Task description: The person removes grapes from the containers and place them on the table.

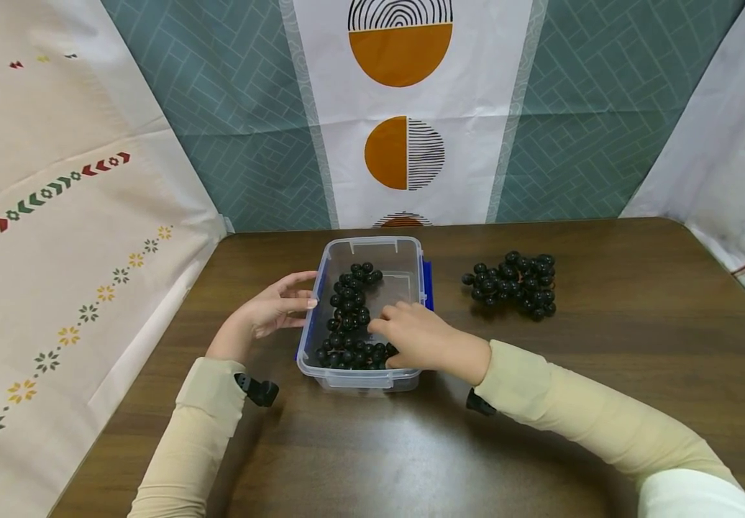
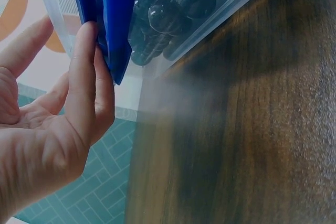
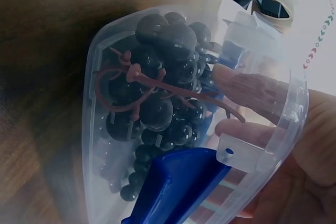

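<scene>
Clear plastic box [image 1: 405, 253] holds dark grapes [image 1: 349, 316]; right hand [image 1: 414, 337] rests on them, fingers relaxed; left hand [image 1: 275, 306], fingers straight, touches its side.

**Dark Grapes, Blue Clips and Patterned Cloths**

A clear plastic box [image 1: 411, 248] is showing bright blue clips [image 1: 427, 284] on its sides. Inside, a bunch of glossy near-black grapes [image 1: 349, 316] is showing a reddish-brown stem. A second black bunch [image 1: 513, 284] is lying to the right on the dark brown wood-grain table [image 1: 605, 360]. Pale cream sleeves [image 1: 579, 406] are covering both arms. At the far side, a teal herringbone backdrop [image 1: 236, 122] is flanking a white banner [image 1: 405, 144] carrying orange half-circles and black-striped half-circles. On the left, a cream cloth [image 1: 55, 252] is displaying red and green chevrons plus rows of yellow and grey-green flowers.
</scene>
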Tool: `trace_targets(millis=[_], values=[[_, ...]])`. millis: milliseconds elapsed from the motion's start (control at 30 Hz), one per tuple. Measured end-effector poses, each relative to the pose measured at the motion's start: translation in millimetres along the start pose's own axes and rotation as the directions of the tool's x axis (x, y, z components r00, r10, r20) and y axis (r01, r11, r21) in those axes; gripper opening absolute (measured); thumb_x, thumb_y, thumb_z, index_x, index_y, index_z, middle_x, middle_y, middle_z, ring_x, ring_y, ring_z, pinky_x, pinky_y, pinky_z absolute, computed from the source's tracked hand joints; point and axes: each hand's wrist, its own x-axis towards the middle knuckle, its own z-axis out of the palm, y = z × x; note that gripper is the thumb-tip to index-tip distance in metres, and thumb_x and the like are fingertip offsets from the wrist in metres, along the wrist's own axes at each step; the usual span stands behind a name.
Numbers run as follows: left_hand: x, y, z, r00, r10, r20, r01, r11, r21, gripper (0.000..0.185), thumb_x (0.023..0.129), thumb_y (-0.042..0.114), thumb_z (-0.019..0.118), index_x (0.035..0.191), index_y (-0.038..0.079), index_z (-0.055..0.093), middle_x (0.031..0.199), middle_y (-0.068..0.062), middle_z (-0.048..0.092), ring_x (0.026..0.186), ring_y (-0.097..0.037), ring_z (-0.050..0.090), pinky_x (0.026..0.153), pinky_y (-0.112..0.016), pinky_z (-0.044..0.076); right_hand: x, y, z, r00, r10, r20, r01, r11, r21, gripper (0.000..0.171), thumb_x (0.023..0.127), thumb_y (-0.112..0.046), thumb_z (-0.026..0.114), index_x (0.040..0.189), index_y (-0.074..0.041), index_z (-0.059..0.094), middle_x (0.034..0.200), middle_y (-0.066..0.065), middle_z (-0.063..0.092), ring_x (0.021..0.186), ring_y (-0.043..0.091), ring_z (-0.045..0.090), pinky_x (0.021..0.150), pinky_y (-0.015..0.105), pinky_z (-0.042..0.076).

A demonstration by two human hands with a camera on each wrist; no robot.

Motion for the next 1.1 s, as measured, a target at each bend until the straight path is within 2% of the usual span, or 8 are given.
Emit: trace_targets(millis=[200, 400, 500, 733, 933, 1100], values=[[0.6, 1.2, 0.5, 1.000, 0.002, -0.001, -0.002, 1.000, -0.007, 0.070, 0.093, 0.004, 0.058, 0.151, 0.015, 0.020, 0.137, -0.026, 0.039, 0.093, -0.014, 0.063, 0.083, -0.035, 0.054, 3, 0, 2, 1.000, 0.004, -0.003, -0.005, 0.998, -0.064, 0.055, 0.075, -0.033, 0.081, 0.120, -0.009, 0.061, 0.105, 0.009, 0.062, 0.090, 0.024, 0.057, 0.076, 0.037, 0.049], [0.9, 0.0, -0.2, 1.000, 0.005, 0.005, -0.005, 1.000, -0.003, 0.070, 0.093, 0.005, 0.057, 0.151, 0.015, 0.020, 0.137, -0.025, 0.039, 0.093, -0.014, 0.063, 0.083, -0.034, 0.054, 8, -6, 2, 0.998, 0.038, 0.047, -0.031, 0.991, -0.132, 0.058, 0.076, -0.039, 0.079, 0.124, -0.013, 0.060, 0.110, 0.008, 0.062, 0.090, 0.023, 0.055, 0.076, 0.036, 0.049], [1.1, -0.8, 0.0, 1.000, 0.003, 0.006, -0.003, 1.000, 0.001, 0.070, 0.094, 0.005, 0.057, 0.151, 0.016, 0.019, 0.137, -0.024, 0.040, 0.093, -0.013, 0.063, 0.083, -0.033, 0.054, 11, -8, 3, 0.995, 0.056, 0.077, -0.045, 0.990, -0.130, 0.060, 0.076, -0.039, 0.079, 0.126, -0.015, 0.058, 0.114, 0.007, 0.060, 0.093, 0.023, 0.055, 0.078, 0.037, 0.049], [1.1, -1.9, 0.1, 1.000, -0.001, -0.003, 0.001, 1.000, -0.006, 0.070, 0.093, 0.005, 0.058, 0.151, 0.015, 0.020, 0.132, -0.020, 0.044, 0.090, -0.011, 0.063, 0.082, -0.033, 0.054, 16, -8, 6, 0.988, 0.082, 0.129, -0.075, 0.995, -0.060, 0.066, 0.076, -0.036, 0.080, 0.133, -0.015, 0.053, 0.126, 0.011, 0.054, 0.103, 0.026, 0.055, 0.079, 0.040, 0.053], [1.7, -1.3, -0.3, 1.000, 0.004, 0.007, -0.004, 1.000, -0.016, 0.070, 0.093, 0.006, 0.058, 0.151, 0.015, 0.019, 0.134, -0.023, 0.042, 0.091, -0.013, 0.063, 0.082, -0.033, 0.054, 21, -7, 8, 0.983, 0.084, 0.164, -0.086, 0.996, 0.008, 0.068, 0.076, -0.034, 0.080, 0.135, -0.015, 0.051, 0.126, 0.012, 0.054, 0.103, 0.027, 0.055, 0.078, 0.040, 0.054], [2.3, -1.1, -0.3, 1.000, 0.000, 0.013, 0.000, 1.000, -0.027, 0.070, 0.094, 0.004, 0.057, 0.151, 0.015, 0.018, 0.138, -0.024, 0.040, 0.091, -0.012, 0.064, 0.082, -0.032, 0.054, 26, -8, 9, 0.970, 0.103, 0.222, -0.120, 0.990, 0.067, 0.067, 0.078, -0.033, 0.079, 0.136, -0.015, 0.051, 0.125, 0.012, 0.055, 0.106, 0.027, 0.055, 0.081, 0.041, 0.053]])
